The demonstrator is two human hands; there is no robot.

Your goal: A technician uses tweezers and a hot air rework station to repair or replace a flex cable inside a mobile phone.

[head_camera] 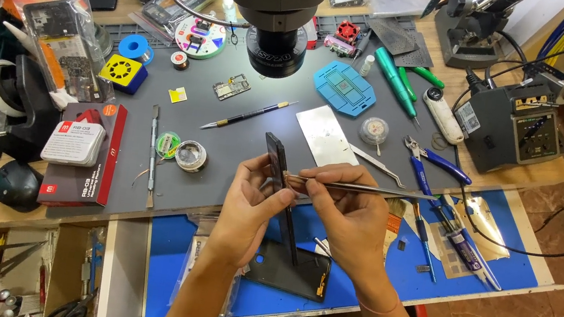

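Note:
My left hand [252, 203] grips a dark phone [278, 156] that stands on edge, tilted, above the front of the grey work mat [238, 151]. My right hand [349, 211] pinches metal tweezers [397, 194] whose tips touch the phone's side near my left thumb. A black phone back cover [301, 275] lies flat on the blue mat [493, 252] under my hands. A microscope head [281, 0] hangs above the mat.
On the grey mat lie a thin metal plate [327, 135], a craft knife [247, 115], a spudger [153, 153], solder reels [190, 155] and a blue stencil holder [344, 88]. Blue pliers [440, 161] and a soldering station [520, 128] are right. Red boxes [82, 157] stand left.

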